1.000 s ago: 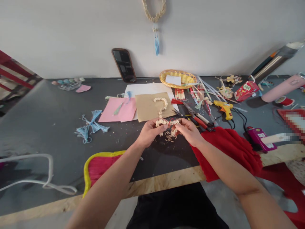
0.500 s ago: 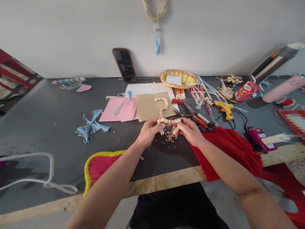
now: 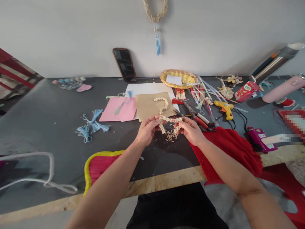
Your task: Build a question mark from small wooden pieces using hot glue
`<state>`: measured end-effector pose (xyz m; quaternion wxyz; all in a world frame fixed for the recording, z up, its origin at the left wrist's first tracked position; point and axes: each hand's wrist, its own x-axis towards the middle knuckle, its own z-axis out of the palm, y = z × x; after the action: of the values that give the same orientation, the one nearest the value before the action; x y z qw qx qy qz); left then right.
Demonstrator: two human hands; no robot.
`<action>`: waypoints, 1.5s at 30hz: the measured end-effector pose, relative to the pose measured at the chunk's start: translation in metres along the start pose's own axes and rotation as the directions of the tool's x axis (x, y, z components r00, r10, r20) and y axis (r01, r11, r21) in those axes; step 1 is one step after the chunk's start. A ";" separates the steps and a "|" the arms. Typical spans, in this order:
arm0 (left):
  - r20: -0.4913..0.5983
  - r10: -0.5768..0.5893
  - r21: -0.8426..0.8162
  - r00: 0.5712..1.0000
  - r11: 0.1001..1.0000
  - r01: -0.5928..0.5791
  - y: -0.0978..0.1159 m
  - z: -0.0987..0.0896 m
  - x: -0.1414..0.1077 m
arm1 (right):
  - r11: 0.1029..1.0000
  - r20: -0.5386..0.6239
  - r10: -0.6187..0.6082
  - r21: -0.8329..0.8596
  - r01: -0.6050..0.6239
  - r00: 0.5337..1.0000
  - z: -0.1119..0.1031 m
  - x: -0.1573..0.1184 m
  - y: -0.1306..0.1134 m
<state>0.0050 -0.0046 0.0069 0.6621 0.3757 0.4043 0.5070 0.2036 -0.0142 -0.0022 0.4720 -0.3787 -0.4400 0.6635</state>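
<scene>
A cream-coloured beaded strand (image 3: 168, 119) is stretched between my two hands, with a bit of red thread showing near its middle. My left hand (image 3: 148, 128) pinches it at the left, and my right hand (image 3: 190, 128) pinches it at the right. Both ends of this stretch hang down below the fingers. The far part of the strand curls like a hook over a sheet of brown paper (image 3: 147, 105). Under the strand, several small pale tube-like pieces (image 3: 170, 136) lie scattered on the dark table (image 3: 159, 162).
Blue tassels (image 3: 92, 124) and pink paper (image 3: 116, 111) lie to the left. Pliers (image 3: 199, 119), a yellow glue gun (image 3: 224, 109) and a red cloth (image 3: 228, 149) are at the right. Behind stand a wicker basket (image 3: 164, 83) and a phone (image 3: 125, 65) against the wall.
My hands have shifted slightly apart and the strand between them is now straighter. More of its hanging left end shows, and the red cloth's edge by my right forearm has moved a little.
</scene>
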 end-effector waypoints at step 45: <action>-0.052 0.076 0.056 0.996 0.996 -0.073 -0.005 -0.001 0.003 | 0.999 -0.118 -0.010 -0.044 0.005 0.993 -0.003 0.003 0.000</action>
<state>0.0063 -0.0030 0.0017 0.6212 0.3943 0.4213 0.5302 0.2057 -0.0108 -0.0037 0.4912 -0.4258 -0.4272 0.6284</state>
